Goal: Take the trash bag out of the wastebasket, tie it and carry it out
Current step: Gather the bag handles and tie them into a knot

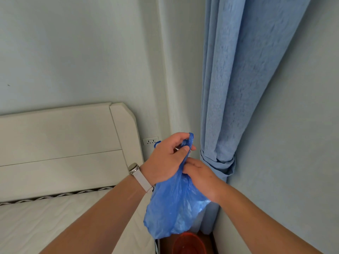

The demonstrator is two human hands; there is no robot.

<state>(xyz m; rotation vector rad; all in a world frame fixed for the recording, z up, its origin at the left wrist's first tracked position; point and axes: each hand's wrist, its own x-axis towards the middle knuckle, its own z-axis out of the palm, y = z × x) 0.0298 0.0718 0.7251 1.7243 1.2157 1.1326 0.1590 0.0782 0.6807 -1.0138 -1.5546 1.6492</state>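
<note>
**Both hands grip blue trash bag above wastebasket**

The left hand [166,158], a watch [134,168] on its wrist, closes around the twisted top of the blue trash bag [172,208], thumb pressing the plastic. The right hand [200,177] clasps the bag's neck just below. The bag hangs crumpled and translucent in mid-air above the red wastebasket [189,243], between the bed's [55,217] edge and a tied blue curtain [238,88].
</note>
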